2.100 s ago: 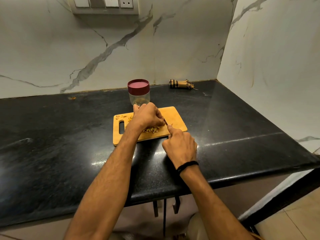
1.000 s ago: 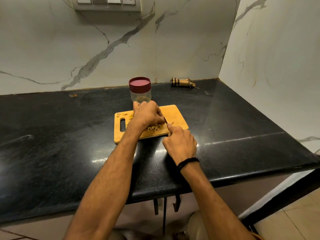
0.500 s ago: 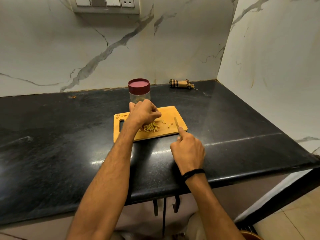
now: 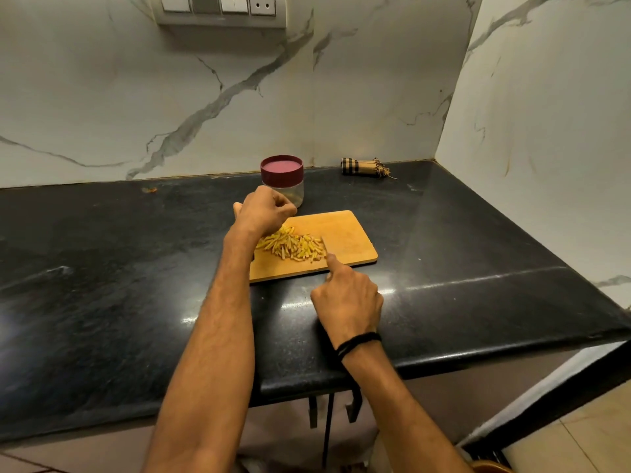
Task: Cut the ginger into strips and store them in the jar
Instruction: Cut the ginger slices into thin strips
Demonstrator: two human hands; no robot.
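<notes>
Thin yellow ginger strips (image 4: 290, 246) are heaped on a rectangular wooden cutting board (image 4: 348, 230), flanked by a small knife (image 4: 324, 245) gripped in the right hand (image 4: 348, 303) and by the left hand (image 4: 263, 209), curled with any contents unseen, and a maroon-lidded clear jar (image 4: 282, 180) is stood just behind the board

The black stone counter (image 4: 102, 302) I work at runs into a corner of white veined marble wall (image 4: 136, 97). A rolled checked cloth (image 4: 362, 166) lies at the back against the wall. A switch panel (image 4: 218, 8) is set above, and a small orange scrap (image 4: 149, 190) lies back left.
</notes>
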